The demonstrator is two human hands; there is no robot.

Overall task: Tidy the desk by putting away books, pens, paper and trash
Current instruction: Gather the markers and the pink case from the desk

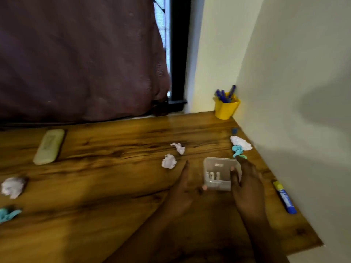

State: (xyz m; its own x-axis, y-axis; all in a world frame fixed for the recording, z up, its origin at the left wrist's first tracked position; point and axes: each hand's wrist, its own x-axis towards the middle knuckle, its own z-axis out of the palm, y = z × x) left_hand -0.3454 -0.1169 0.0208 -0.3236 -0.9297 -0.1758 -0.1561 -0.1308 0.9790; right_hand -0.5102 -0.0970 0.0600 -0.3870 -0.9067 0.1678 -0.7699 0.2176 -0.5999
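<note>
A small clear plastic box (218, 168) with a few small white items inside sits on the wooden desk (114, 186). My right hand (247, 186) grips its right side, thumb over the rim. My left hand (187, 188) lies at its left side with fingers straight, thumb touching the box's near corner. Crumpled white paper balls lie near: one (169, 161) left of the box, one (178, 148) behind it, one (241, 142) by the wall. A teal crumpled scrap (237, 150) lies just behind my right hand.
A yellow cup (226, 109) of blue pens stands in the far corner. A blue and yellow glue stick (284, 197) lies along the right wall. A pale case (49, 146) lies far left. More paper (12, 186) and a teal scrap (8, 215) sit at the left edge.
</note>
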